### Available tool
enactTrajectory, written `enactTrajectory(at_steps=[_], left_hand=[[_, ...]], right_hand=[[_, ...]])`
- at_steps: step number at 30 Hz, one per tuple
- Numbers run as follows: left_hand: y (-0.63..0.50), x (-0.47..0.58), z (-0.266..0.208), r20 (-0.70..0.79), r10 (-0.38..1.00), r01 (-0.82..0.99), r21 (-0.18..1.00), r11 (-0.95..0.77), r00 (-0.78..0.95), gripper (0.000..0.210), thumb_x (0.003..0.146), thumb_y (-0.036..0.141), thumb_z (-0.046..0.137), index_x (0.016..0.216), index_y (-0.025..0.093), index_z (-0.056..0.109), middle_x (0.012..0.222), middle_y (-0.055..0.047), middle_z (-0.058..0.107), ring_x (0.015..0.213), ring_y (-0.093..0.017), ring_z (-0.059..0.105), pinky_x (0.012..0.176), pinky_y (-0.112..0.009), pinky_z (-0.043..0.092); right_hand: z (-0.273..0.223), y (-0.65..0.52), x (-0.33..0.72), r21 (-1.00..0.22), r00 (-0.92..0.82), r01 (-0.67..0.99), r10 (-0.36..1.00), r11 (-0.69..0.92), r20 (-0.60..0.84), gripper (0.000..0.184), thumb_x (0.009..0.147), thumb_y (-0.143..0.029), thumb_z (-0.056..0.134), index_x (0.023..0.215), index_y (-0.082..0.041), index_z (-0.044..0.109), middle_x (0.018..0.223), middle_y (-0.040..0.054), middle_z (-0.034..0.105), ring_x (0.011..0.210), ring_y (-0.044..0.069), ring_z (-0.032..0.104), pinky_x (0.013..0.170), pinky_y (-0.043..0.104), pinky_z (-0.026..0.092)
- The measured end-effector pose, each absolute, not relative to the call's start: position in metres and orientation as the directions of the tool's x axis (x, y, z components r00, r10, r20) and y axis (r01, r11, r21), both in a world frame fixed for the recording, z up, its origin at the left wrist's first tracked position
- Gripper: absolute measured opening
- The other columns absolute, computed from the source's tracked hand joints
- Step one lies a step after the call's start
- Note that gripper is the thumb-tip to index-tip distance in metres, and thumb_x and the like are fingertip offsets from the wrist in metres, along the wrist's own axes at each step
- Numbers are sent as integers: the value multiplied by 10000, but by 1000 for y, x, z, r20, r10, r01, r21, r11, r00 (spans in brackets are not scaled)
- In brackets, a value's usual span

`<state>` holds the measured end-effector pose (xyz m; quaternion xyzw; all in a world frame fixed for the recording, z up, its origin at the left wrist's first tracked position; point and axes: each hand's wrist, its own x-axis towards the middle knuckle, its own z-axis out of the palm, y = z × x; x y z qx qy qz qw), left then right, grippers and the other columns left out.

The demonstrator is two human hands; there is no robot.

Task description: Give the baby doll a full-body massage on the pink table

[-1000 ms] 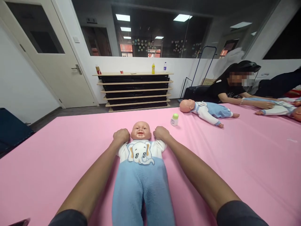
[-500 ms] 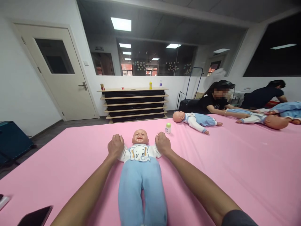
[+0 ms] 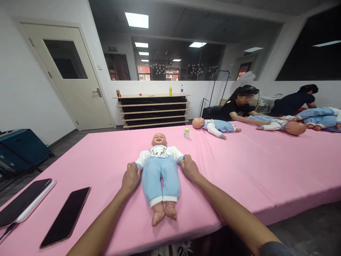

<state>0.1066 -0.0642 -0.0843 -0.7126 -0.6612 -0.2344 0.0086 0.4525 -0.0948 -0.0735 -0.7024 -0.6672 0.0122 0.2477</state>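
Note:
A baby doll (image 3: 161, 170) in blue trousers and a white top with an elephant face lies on its back, head away from me, bare feet near the table's front edge. My left hand (image 3: 131, 177) is closed around the end of the doll's arm on the left. On the other side, my right hand (image 3: 190, 167) grips the end of the opposite arm. Both sleeves slant down and outward from the shoulders; the doll's own hands are hidden in my fingers. Beyond the doll's head, to the right, stands a small white bottle with a green cap (image 3: 187, 133).
Pink cloth covers the table (image 3: 229, 170). Two phones lie at left: a dark phone (image 3: 66, 217) and another phone (image 3: 26, 201) on a white block with a cable. Another doll (image 3: 217, 127) lies at the far right, near a person (image 3: 238, 105) handling a further doll (image 3: 282, 124).
Both my hands have drawn the doll's arms from beside its head down toward its hips. My view has tilted down, so the doll's feet and both phones now show.

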Motion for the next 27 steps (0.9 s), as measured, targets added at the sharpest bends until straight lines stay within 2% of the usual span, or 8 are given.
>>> enactTrajectory(at_steps=[5, 9, 16, 22, 27], left_hand=[[-80, 112, -87, 219, 976, 964, 260, -57, -2, 191, 948, 356, 424, 1050, 194, 424, 1071, -118, 558, 845, -240, 646, 669, -331, 454], [-82, 113, -81, 163, 987, 962, 271, -28, -17, 230, 944, 347, 409, 1099, 178, 425, 1063, -134, 596, 883, -264, 656, 679, -335, 457], [-80, 105, -51, 156, 988, 965, 257, -57, 17, 268, 963, 350, 350, 1084, 163, 498, 993, -136, 657, 887, -254, 655, 711, -325, 445], [-48, 113, -7, 311, 949, 979, 175, -106, 47, 360, 969, 430, 307, 1055, 176, 547, 963, -111, 674, 829, -246, 641, 680, -319, 426], [24, 130, 15, 388, 919, 986, 114, -123, 70, 351, 934, 419, 354, 1053, 172, 574, 943, -115, 684, 849, -278, 647, 729, -361, 451]], right_hand=[[-84, -110, 449, -346, 93, 938, 981, -28, 173, 241, 968, -374, 507, 1089, -181, 430, 1066, 76, 561, 758, 158, 578, 580, 255, 280], [-85, -109, 453, -361, 102, 931, 986, -48, 130, 269, 953, -365, 526, 1118, -175, 431, 1049, 88, 594, 795, 176, 591, 601, 255, 308], [-68, -100, 466, -461, 138, 887, 947, 12, 291, 255, 946, -354, 484, 1135, -184, 506, 1033, 80, 637, 875, 196, 598, 704, 260, 399], [-25, -65, 463, -415, 104, 903, 884, 108, 456, 339, 967, -375, 422, 1251, -212, 506, 1113, 70, 644, 921, 207, 605, 760, 280, 414], [1, -4, 455, -365, 157, 931, 873, 26, 462, 354, 950, -359, 428, 1245, -185, 519, 1068, 84, 663, 873, 225, 607, 730, 298, 400]])
